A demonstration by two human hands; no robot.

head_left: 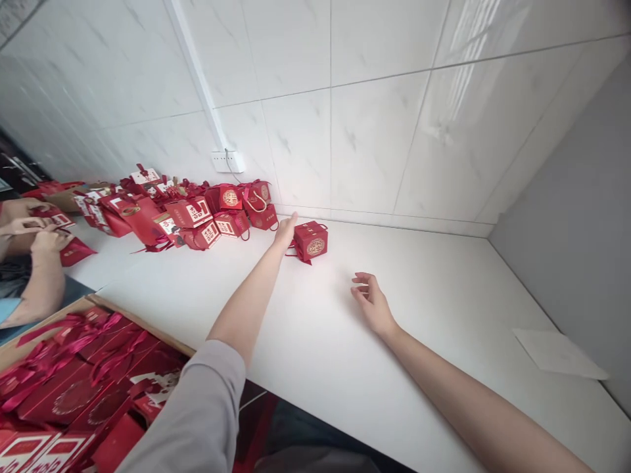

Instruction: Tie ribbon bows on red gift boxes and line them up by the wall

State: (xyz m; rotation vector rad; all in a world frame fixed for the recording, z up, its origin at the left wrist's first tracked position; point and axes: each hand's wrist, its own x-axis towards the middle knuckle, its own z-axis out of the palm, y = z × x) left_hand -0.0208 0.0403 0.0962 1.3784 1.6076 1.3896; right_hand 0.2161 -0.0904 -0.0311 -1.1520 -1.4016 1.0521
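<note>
A small red box is set on the white table, a little out from the tiled wall. It is made with flat faces and crisp corners, its skin seemingly of paper or card; a round gold emblem is printed on the face turned outward, and red ribbon is seen trailing at its lower left edge.

The left hand is held right at the box's left side; its fingers are mostly hidden, so whether they are spread or pinching, or whether contact is made, cannot be told. The right hand is held apart from the box, nearer the viewer and to the right, its fingers loosely curled with a gap left between thumb and fingertips.

Smooth tabletop is left between the box and the right hand, and onward to the grey panel, beside which a white sheet is laid. To the left, the wall side is crowded by a heap of red gift boxes with ribbons and cord handles. Nearer, ribbon-tied red packages are contained in a brown carton. Beyond it, a red piece is being handled by a co-worker's hands.
</note>
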